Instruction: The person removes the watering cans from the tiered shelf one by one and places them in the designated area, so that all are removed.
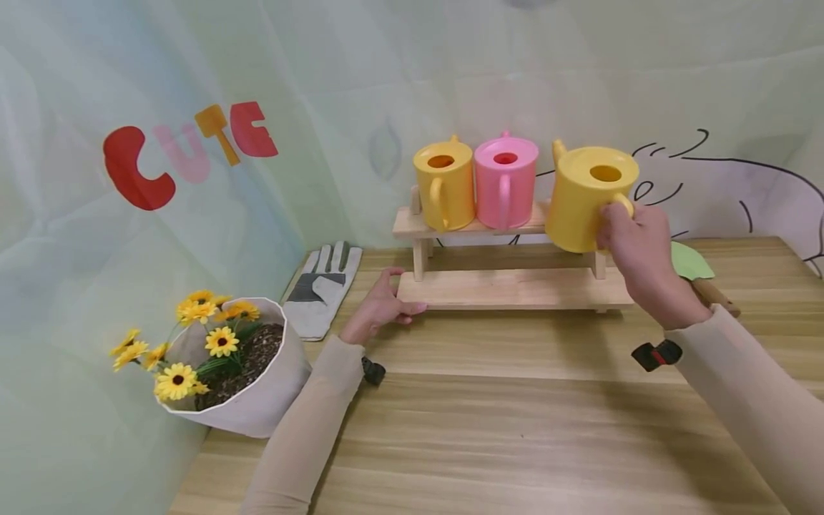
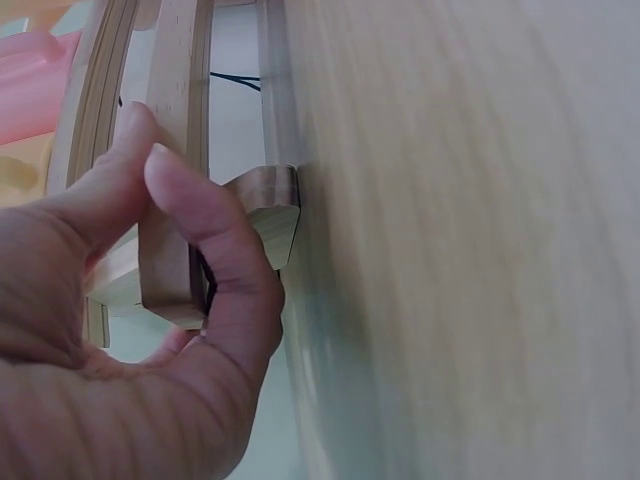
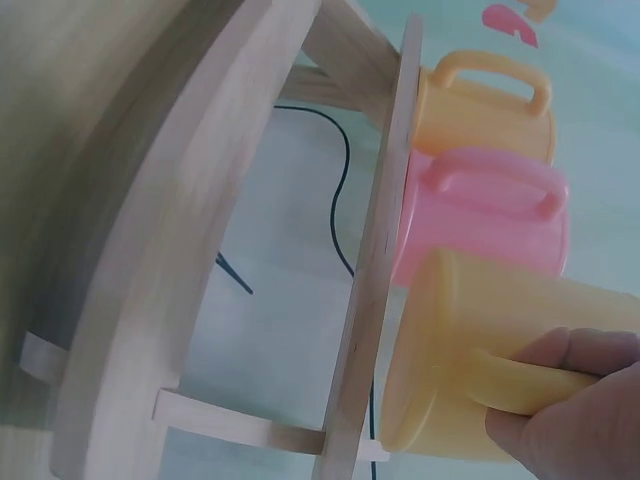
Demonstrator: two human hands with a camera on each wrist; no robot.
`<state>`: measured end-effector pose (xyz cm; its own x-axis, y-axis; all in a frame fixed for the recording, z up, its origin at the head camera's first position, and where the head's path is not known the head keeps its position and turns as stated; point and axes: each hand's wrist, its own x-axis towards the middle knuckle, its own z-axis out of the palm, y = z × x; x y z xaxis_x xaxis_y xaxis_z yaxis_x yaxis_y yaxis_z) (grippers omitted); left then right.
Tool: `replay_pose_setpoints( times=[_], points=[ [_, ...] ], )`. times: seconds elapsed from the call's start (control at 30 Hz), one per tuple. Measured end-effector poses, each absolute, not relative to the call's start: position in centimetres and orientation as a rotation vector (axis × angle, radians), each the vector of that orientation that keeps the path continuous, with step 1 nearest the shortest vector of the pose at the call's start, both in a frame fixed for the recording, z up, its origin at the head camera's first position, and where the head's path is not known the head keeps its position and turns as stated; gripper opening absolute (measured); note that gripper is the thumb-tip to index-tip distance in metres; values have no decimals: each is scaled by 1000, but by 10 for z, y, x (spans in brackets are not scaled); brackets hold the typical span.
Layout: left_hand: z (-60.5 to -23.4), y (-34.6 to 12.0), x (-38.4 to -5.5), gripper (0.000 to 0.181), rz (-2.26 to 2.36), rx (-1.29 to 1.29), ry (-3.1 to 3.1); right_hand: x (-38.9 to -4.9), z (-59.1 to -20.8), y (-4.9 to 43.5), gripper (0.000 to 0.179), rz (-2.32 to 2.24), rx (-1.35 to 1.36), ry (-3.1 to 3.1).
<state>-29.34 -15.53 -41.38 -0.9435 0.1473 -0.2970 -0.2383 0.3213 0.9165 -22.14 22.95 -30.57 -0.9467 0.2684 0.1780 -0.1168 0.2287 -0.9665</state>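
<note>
My right hand (image 1: pixel 640 250) grips the handle of a yellow watering can (image 1: pixel 573 204) at the right end of the upper board of a two-tier wooden plant stand (image 1: pixel 508 290). In the right wrist view, the base of this watering can (image 3: pixel 450 350) is close beside the upper board. To its left, a pink watering can (image 1: pixel 505 182) and another yellow watering can (image 1: pixel 453 189) stand side by side on that board. My left hand (image 1: pixel 386 304) holds the left end of the lower board, its thumb and fingers curled round the edge (image 2: pixel 172 265).
A white pot (image 1: pixel 277 386) of soil and yellow flowers (image 1: pixel 222 342) stands at the left. Behind it lies a grey-white work glove (image 1: pixel 315 304). Right of the stand are a light green leaf-shaped piece (image 1: pixel 690 261) and a brown wooden handle (image 1: pixel 716 295). A printed curtain (image 1: pixel 360 86) hangs behind.
</note>
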Motion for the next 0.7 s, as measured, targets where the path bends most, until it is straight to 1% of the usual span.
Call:
replay_pose_setpoints(
  times=[0.7],
  points=[
    [-414, -156, -294, 98, 1670, -84, 2248, -172, -329, 237, 41, 1828, -129, -2222]
  ],
)
